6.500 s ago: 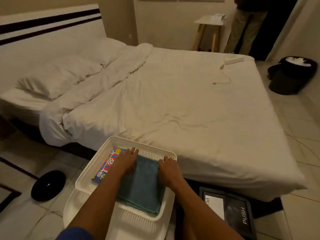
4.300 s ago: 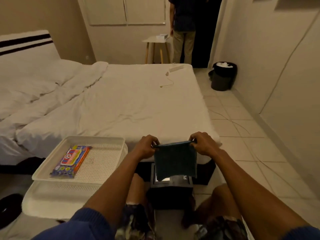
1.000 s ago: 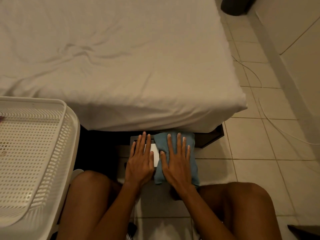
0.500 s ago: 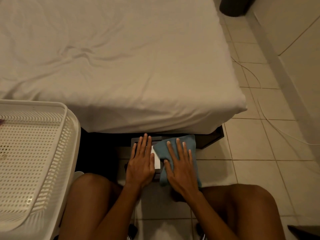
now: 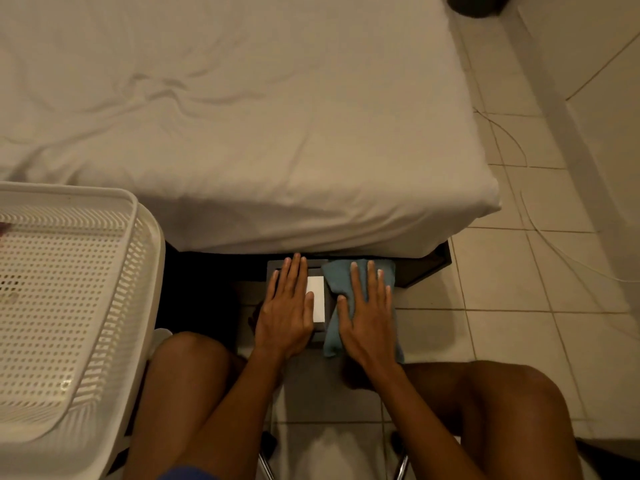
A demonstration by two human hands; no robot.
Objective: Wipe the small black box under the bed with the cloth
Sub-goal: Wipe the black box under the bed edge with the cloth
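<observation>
The small black box [image 5: 320, 336] sits on the tiled floor, its far end tucked under the edge of the bed [image 5: 242, 116]. A white label shows on its top. A blue cloth [image 5: 337, 277] lies over the box's right half. My right hand [image 5: 367, 313] presses flat on the cloth, fingers spread and pointing toward the bed. My left hand [image 5: 287, 306] rests flat on the box's left half, beside the label, holding nothing. Both hands cover most of the lid.
A white perforated plastic tray [image 5: 69, 306] stands close on the left. My bare knees flank the box. A thin cable [image 5: 540, 233] runs over the floor tiles to the right, near the wall. A dark bin [image 5: 479, 3] is at the top right.
My right hand has slid the cloth slightly away from me, toward the bed, over the last half second. The left hand stays flat on the box. Earlier I took the cloth from the tray.
</observation>
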